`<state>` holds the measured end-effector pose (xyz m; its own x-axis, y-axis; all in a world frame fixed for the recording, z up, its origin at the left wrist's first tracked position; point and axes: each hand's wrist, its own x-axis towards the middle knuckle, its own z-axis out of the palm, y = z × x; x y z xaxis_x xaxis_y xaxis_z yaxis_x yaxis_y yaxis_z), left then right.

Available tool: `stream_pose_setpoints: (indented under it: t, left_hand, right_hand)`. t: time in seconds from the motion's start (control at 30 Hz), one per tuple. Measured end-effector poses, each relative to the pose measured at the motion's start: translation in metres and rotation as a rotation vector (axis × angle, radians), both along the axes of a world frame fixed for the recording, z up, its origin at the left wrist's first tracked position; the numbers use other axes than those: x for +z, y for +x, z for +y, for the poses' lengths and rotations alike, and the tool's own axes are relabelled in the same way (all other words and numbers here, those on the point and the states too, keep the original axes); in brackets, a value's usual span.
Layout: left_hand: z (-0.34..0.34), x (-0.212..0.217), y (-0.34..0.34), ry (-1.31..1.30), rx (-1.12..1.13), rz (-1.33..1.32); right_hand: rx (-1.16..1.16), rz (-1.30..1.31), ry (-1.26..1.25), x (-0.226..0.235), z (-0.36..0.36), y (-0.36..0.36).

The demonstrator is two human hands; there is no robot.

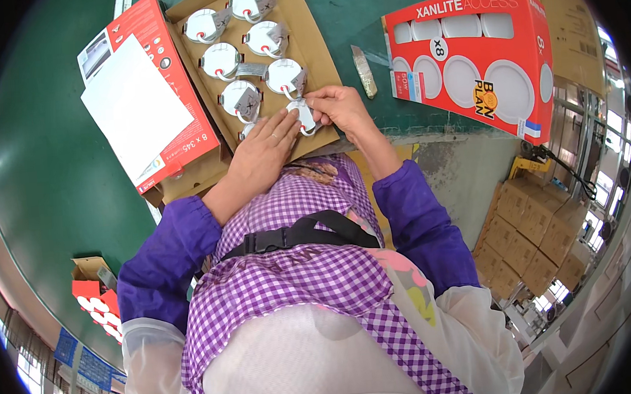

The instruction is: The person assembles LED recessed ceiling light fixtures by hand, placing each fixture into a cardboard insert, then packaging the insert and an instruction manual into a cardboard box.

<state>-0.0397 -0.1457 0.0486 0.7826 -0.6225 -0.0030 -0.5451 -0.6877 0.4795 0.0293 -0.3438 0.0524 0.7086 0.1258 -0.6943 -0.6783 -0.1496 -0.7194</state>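
Observation:
Two rows of round white downlights [220,61] lie backs up in an open cardboard box [324,58], each with a white driver box, a looped cable and red at the cable end. My left hand [265,148] lies nearly flat over the near lights, fingers stretched out and together, its fingertips at the edge of the nearest right-hand downlight [300,115]. It hides much of the near-left downlight [245,131]. From the right, my right hand [344,111] pinches that nearest right-hand light with thumb and forefinger. The exact part between the fingers is partly hidden.
The box's red printed lid [179,90] is folded out left, with a white sheet [136,107] on it. A wrapped knife-like strip [363,73] lies right of the box, beside a red retail box [466,65]. Stacked cartons [530,227] stand lower right; another red box [93,290] is left.

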Motion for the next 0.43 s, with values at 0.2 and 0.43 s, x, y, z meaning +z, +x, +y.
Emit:
stream_pose_setpoints:
  t: [0.2,0.43]
  left_hand:
    - [-0.003,0.004,-0.003,0.009,0.005,0.011]
    - [-0.008,0.010,-0.010,0.023,0.009,0.021]
  right_hand:
    - [-0.001,-0.022,0.030,-0.005,-0.006,-0.003]
    - [0.134,-0.136,-0.275,0.007,-0.010,-0.017]
